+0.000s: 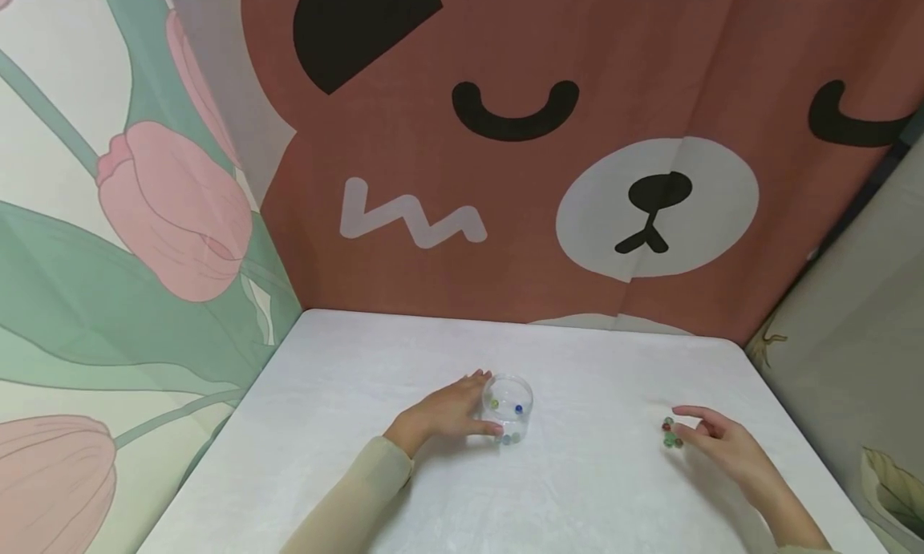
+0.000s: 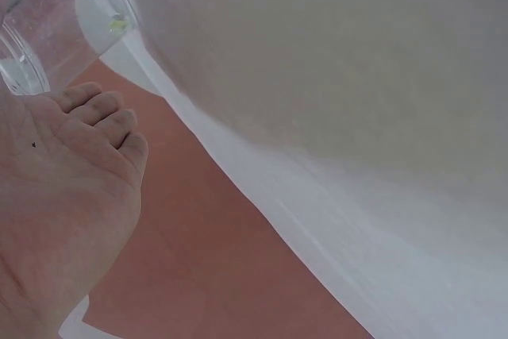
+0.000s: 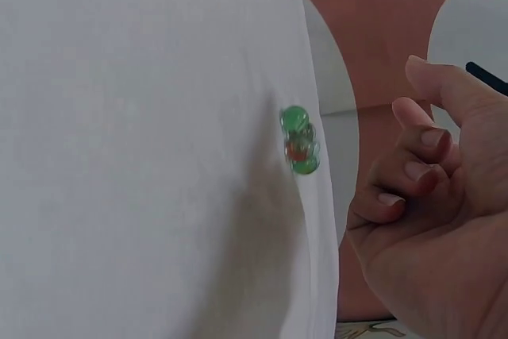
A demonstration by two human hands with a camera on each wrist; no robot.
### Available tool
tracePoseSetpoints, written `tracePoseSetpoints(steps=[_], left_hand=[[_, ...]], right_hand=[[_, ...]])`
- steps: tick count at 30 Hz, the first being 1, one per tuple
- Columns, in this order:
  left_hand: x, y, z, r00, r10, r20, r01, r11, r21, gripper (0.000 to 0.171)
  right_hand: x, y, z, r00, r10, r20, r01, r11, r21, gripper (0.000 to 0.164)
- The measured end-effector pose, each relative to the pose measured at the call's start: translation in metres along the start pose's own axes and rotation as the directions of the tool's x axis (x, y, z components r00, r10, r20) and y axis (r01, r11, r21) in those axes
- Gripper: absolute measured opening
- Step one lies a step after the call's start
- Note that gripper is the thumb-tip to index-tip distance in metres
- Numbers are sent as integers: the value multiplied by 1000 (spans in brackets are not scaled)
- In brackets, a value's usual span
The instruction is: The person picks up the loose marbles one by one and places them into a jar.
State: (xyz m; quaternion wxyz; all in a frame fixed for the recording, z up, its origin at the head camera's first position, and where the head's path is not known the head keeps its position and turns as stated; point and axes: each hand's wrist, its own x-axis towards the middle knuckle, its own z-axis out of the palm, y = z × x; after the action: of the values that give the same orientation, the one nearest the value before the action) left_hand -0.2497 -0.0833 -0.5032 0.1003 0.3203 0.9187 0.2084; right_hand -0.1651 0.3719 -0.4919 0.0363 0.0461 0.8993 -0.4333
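A clear round tub (image 1: 508, 402) stands on the white table, with a yellow-green marble (image 1: 494, 403), a blue marble (image 1: 518, 409) and several paler ones seen through it. My left hand (image 1: 451, 410) holds its left side, thumb at the front and fingers behind. The left wrist view shows the tub (image 2: 59, 33) at the top left, beyond the palm (image 2: 71, 164). At the right, a cluster of green and reddish marbles (image 1: 671, 434) lies on the table. My right hand (image 1: 729, 450) is right over them, thumb and forefinger apart, the other fingers bent, nothing between them.
White cloth covers the table (image 1: 577, 490). A brown bear-print curtain (image 1: 505, 257) hangs at its back edge. Tulip-print fabric (image 1: 173, 209) borders the left side, and a pale curtain (image 1: 852, 321) the right. Bare table lies between the tub and the marble cluster.
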Motion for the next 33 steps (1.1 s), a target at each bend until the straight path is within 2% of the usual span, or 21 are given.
tracePoseSetpoints(steps=[3,12,21,28,33], left_hand=[[0,1,-1,1000,-7,0,7,1000,-2,106],[-1,1,-1,999,-34,3,34,999,-3,111],[-1,1,-1,1000,-27,3,27,1000,-15,109],[-1,1,0,1000,-28,3,28,1000,-10,109],[-2,2,-1,999,-43,7,43,999,-11,110]], right_hand=[[0,5,-3,1000,6,6,-5,999,-33,62],[6,18,-6,994,94,59,-90,994,-69,63],[9,30,-5,994,83,64,-75,989,-124,61],[11,36,-4,998,42,45,-35,989,-146,56],[12,36,-4,998,54,38,-47,987,-157,53]])
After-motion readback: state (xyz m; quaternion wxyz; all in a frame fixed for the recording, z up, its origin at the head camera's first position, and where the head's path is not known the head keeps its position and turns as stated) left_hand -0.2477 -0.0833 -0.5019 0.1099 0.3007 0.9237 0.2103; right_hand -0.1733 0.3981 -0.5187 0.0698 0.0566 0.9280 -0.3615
